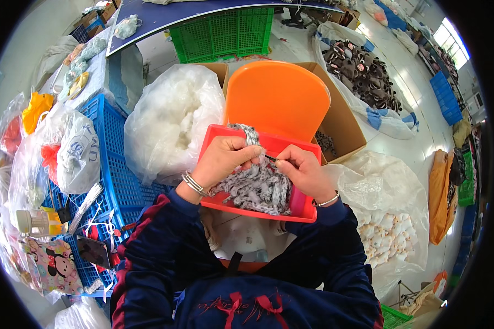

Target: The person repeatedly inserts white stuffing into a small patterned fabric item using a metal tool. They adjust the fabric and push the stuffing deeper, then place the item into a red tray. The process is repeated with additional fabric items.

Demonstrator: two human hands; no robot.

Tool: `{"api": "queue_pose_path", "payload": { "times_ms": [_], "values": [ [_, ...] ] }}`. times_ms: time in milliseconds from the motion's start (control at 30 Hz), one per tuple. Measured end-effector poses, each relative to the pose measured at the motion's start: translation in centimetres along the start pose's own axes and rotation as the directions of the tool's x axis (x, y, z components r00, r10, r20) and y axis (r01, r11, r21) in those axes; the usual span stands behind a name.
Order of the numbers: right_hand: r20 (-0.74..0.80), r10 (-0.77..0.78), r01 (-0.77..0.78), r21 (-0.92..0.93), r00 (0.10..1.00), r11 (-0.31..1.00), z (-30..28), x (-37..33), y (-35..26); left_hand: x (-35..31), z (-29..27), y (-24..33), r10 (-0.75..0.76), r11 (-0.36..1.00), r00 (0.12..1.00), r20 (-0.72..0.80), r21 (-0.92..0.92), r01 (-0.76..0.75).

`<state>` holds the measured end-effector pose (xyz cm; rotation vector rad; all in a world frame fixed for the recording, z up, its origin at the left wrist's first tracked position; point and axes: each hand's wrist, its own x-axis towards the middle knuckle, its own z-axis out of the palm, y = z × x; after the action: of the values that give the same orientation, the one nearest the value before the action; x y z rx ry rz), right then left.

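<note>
My left hand (230, 159) is closed on a grey-and-white fuzzy plush piece (248, 132), part of which sticks up above the fingers. Pinched in my right hand (304, 169) is a thin dark tool (270, 158), its tip reaching toward the plush piece at my left fingers. What the tip does there is too small to make out. Both hands are over a red plastic tray (247, 210) at my lap. Inside the tray lies a heap of similar grey-and-white fuzzy pieces (258, 189).
An orange chair (277, 96) stands beyond the tray, before a cardboard box (346, 131). Left are a bag of white stuffing (175, 120) and blue crates (112, 159) with scissors (110, 222). Right lies a plastic sheet of small white pieces (389, 238).
</note>
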<state>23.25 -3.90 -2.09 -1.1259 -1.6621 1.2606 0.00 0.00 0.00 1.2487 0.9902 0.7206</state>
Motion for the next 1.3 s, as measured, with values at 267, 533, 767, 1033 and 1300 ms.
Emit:
{"api": "queue_pose_path", "payload": {
  "times_ms": [267, 533, 767, 1033, 1300],
  "values": [
    [-0.092, 0.085, -0.069, 0.167, 0.992, 0.984, 1.9, -0.1, 0.1, 0.2, 1.5, -0.9, 0.135, 0.991, 0.988, -0.079, 0.019, -0.134],
    [-0.119, 0.011, 0.002, 0.110, 0.993, 0.994, 2.4, 0.4, 0.3, 0.0, 0.9, -0.5, 0.121, 0.978, 0.986, -0.114, -0.158, -0.138],
    [-0.165, 0.030, 0.012, 0.249, 0.986, 0.968, 3.8, 0.5, 0.5, 0.3, 2.2, -1.8, 0.117, 0.941, 0.970, -0.213, -0.288, -0.177],
    [-0.170, 0.083, -0.021, 0.339, 0.982, 0.941, 4.1, 0.4, -0.4, 0.3, 3.3, -2.0, 0.166, 0.977, 0.968, -0.187, -0.106, -0.187],
    [-0.207, 0.018, 0.023, 0.197, 0.978, 0.980, 3.3, 0.4, -0.7, 0.9, 1.4, -2.2, 0.071, 0.932, 0.990, -0.124, -0.347, -0.110]
  ]
}}
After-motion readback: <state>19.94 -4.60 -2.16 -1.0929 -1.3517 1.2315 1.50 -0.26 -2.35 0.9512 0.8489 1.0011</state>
